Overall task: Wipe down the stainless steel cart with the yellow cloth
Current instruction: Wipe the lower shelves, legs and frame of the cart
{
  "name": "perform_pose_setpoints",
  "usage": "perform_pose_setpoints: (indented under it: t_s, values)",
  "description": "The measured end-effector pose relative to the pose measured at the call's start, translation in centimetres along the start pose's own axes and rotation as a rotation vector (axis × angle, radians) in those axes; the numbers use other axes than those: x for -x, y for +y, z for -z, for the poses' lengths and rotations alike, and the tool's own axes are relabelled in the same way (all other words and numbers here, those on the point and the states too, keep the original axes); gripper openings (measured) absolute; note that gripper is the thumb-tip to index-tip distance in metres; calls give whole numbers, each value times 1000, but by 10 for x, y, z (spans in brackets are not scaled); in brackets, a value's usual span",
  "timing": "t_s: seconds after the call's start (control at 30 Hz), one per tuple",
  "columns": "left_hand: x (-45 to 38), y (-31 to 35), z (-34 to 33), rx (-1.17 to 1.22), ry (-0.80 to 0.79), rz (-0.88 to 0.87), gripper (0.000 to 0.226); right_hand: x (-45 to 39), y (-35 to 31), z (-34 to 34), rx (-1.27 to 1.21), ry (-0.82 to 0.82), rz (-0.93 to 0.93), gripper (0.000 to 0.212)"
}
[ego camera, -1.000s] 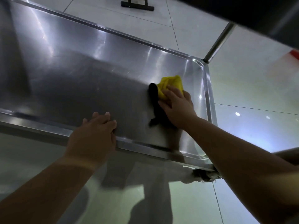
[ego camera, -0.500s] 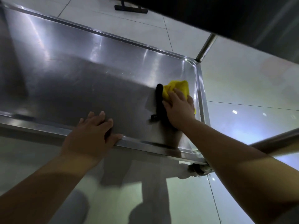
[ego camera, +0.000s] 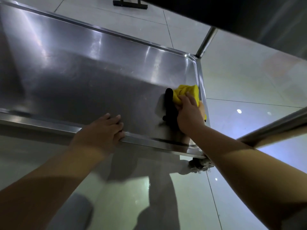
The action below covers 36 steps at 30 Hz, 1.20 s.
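Cart shelf: a stainless steel cart [ego camera: 86, 77] shelf with a raised rim, seen from above over pale floor tiles [ego camera: 249, 83].
Left hand: the left hand [ego camera: 101, 131] rests on the shelf's near edge, fingers laid flat on the steel, thumb over the rim, gripping nothing.
Yellow cloth: the bunched yellow cloth [ego camera: 186, 93] lies on the shelf against its right edge, nearer the near right corner.
Right hand: the right hand [ego camera: 189, 113] presses down on the cloth, fingers curled over it.
Upright post: a steel post [ego camera: 206, 43] rises at the far right corner.
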<state>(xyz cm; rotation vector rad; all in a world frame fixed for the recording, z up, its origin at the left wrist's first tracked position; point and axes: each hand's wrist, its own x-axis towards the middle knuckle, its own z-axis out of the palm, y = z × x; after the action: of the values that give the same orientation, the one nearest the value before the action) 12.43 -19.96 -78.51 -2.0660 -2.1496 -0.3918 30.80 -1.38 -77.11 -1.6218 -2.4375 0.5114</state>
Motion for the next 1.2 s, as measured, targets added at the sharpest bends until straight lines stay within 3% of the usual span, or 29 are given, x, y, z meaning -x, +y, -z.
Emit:
perform_pose_setpoints:
  t_s: [0.1, 0.23, 0.33, 0.43, 0.57, 0.7, 0.83, 0.93, 1.07, 1.2]
  values:
    - [2, 2, -2, -51, -111, 44, 48, 1, 3, 0, -22, 28, -4, 46]
    - [-1, 13, 9, 132, -358, 263, 78, 27, -5, 0, 90, -19, 116, 40]
    - [0, 14, 8, 159, -365, 276, 100, 52, -4, -4, 84, -94, 276, 42]
    - [0, 16, 11, 146, -353, 276, 102, 55, 10, 0, 54, -108, 346, 40]
    - [-3, 19, 15, 147, -453, 283, 112, 39, 23, 2, 42, 3, 239, 40]
    - [-6, 21, 14, 115, -501, 272, 87, 22, 25, 3, -95, 68, -1, 51]
    - [-10, 24, 13, 63, -537, 277, 66, 34, 14, -1, 49, 52, 69, 40]
    - [-12, 26, 13, 66, -554, 291, 68, 52, 7, 6, 146, -25, 173, 42]
    - [-17, 27, 18, 89, -605, 313, 68, 42, 17, 9, 152, -48, 179, 51]
    - [-19, 29, 21, 96, -608, 314, 68, 14, 34, -2, 86, 68, -54, 54]
